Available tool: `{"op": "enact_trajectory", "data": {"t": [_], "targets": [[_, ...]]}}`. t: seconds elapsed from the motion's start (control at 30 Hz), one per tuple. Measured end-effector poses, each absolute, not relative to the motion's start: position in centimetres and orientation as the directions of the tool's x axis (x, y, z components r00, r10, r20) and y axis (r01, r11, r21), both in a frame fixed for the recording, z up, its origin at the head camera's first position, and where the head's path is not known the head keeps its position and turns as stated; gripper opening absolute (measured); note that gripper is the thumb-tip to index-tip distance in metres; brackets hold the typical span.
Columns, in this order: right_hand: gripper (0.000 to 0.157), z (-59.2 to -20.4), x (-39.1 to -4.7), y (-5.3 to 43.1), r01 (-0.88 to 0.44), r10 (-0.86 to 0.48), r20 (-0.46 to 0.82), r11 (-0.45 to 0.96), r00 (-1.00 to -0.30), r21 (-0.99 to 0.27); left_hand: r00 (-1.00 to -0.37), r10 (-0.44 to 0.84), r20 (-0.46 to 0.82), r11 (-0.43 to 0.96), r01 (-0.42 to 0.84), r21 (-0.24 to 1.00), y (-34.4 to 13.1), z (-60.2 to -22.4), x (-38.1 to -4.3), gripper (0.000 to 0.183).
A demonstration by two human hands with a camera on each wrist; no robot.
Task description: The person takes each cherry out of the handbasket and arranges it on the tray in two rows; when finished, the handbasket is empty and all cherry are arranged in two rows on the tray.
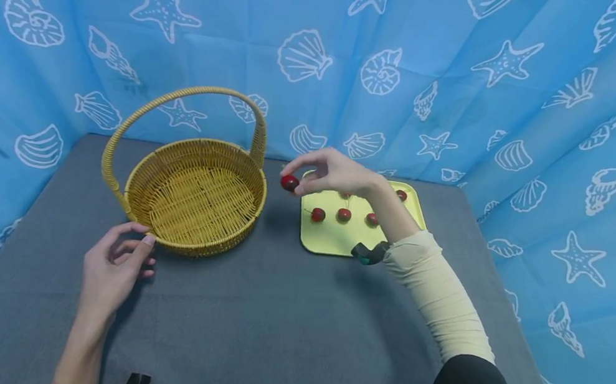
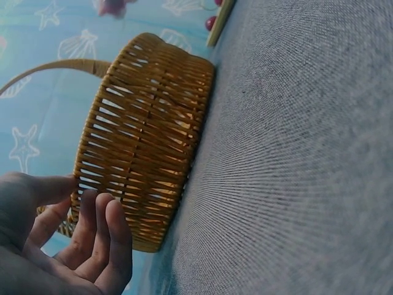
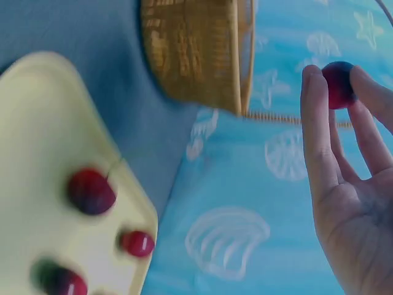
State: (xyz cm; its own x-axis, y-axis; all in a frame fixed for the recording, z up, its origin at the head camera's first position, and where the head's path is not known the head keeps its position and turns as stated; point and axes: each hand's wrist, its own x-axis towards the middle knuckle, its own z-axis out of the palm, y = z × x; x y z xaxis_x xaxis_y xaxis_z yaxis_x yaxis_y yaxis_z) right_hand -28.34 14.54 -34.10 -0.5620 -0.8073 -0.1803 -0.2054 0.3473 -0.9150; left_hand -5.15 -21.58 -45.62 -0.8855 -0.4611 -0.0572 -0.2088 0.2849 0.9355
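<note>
My right hand (image 1: 338, 173) pinches a dark red cherry (image 1: 289, 182) between thumb and fingertips, in the air between the basket and the tray. In the right wrist view the same cherry (image 3: 339, 85) sits at the fingertips. My left hand (image 1: 114, 262) pinches the near left rim of a yellow wicker basket (image 1: 189, 246) with a tall arched handle. The left wrist view shows the thumb and index finger at the rim of the basket (image 2: 144, 135). Inside, the woven bottom shows bare. Several cherries (image 1: 344, 214) lie on a pale yellow tray (image 1: 331, 241), some partly hidden by my right arm.
A grey cloth (image 1: 260, 324) covers the table. Behind and at the sides hangs a blue curtain (image 1: 321, 118) with white shells and starfish. The basket's handle (image 1: 214, 90) arches up on its far side. A black strap (image 1: 369, 253) hangs from my right wrist over the tray.
</note>
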Motion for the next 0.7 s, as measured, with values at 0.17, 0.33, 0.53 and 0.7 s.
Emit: {"op": "enact_trajectory", "data": {"t": [0.17, 0.33, 0.53, 0.7], "targets": [[0.038, -33.7, -28.4, 18.9, -0.203, -0.695, -0.202, 0.455, -0.69, -0.867, -0.889, -0.454, -0.052, 0.278, -0.197, 0.94, -21.7, -45.7, -5.2, 0.032], [0.034, -34.4, -28.4, 22.9, -0.198, -0.606, -0.21, 0.536, -0.767, -0.821, -0.894, -0.446, -0.042, 0.279, -0.184, 0.942, -21.9, -45.8, -5.1, 0.032], [0.042, -35.7, -28.1, 27.5, -0.162, -0.526, -0.222, 0.588, -0.821, -0.793, -0.898, -0.437, -0.051, 0.294, -0.197, 0.935, -22.1, -45.7, -5.1, 0.033], [0.044, -36.9, -27.6, 30.8, -0.143, -0.447, -0.235, 0.662, -0.863, -0.736, -0.904, -0.426, -0.03, 0.305, -0.175, 0.936, -22.2, -45.4, -5.0, 0.033]]}}
